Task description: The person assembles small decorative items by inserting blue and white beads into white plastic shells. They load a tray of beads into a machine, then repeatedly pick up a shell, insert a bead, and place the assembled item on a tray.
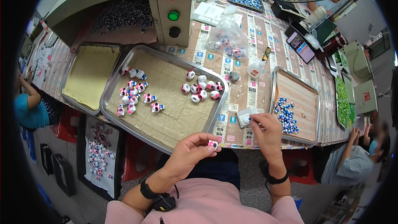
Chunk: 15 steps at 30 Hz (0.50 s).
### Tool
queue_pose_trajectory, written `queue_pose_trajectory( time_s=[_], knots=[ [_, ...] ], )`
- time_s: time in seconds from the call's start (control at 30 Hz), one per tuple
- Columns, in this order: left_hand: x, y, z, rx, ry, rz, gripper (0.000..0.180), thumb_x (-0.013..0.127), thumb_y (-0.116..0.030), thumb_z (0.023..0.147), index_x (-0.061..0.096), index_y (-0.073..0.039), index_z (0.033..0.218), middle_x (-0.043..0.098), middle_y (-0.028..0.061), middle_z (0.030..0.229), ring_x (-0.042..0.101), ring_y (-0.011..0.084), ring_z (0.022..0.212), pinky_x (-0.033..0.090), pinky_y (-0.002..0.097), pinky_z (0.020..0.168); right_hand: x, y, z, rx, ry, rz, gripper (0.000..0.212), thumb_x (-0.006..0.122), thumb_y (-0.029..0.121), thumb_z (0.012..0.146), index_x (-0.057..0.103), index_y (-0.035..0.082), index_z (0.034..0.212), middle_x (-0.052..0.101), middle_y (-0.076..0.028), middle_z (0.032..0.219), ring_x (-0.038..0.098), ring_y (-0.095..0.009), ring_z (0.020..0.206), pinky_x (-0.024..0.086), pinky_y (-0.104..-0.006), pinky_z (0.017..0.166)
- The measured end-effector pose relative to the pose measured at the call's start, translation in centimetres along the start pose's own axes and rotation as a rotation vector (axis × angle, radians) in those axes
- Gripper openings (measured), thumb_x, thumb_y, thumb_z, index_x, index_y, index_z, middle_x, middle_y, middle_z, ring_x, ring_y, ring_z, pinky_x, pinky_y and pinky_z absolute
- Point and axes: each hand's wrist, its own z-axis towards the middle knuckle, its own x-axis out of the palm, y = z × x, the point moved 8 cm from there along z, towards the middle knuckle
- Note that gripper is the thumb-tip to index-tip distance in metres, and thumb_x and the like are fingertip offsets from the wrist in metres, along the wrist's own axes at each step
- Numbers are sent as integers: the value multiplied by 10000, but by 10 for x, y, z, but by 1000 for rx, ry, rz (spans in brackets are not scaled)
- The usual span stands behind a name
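My left hand (188, 154) pinches a small white figurine head (213, 144) with black and pink markings, just in front of the large tray. The fingers of my right hand (268, 135) are closed on a tiny blue piece, mostly hidden by the fingertips, at a small white square pad (243, 116). To the right, several blue-and-white figurine parts (287, 118) lie in a paper-lined tray (313, 108). The large metal tray (166, 112) holds white round heads (202, 95) on its right and figurines with blue parts (133, 93) on its left.
A machine (178, 8) with red and green lights stands behind the large tray. Beyond the pad are a white bottle (256, 69), a grey lump (234, 76) and plastic bags (228, 37). A lower tray (99, 157) holds more figurines. Other people sit at both sides.
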Motion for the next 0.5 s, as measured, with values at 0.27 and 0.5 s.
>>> queue_pose_trajectory(
  time_s=[0.27, 0.5],
  knots=[
    [2, 5, 5, -4, -19, 20, 311, 625, -26, 947, 574, 22, 1250, 629, 111, 1165, 646, 191, 1064, 546, 307, 925, 8, 3, 2, -93, 9, -185, 103, 708, 13, 794, 708, 17, 896, 655, -126, 841, 634, -331, 798, 499, -405, 717],
    [12, 7, 11, 37, 11, -4, 332, 651, -80, 952, 581, 18, 1261, 644, 90, 1168, 641, 139, 1041, 532, 265, 885, 2, 4, -3, -27, -23, -50, 133, 725, -7, 784, 728, 20, 914, 680, -123, 840, 657, -289, 789, 512, -366, 709]
  ],
)
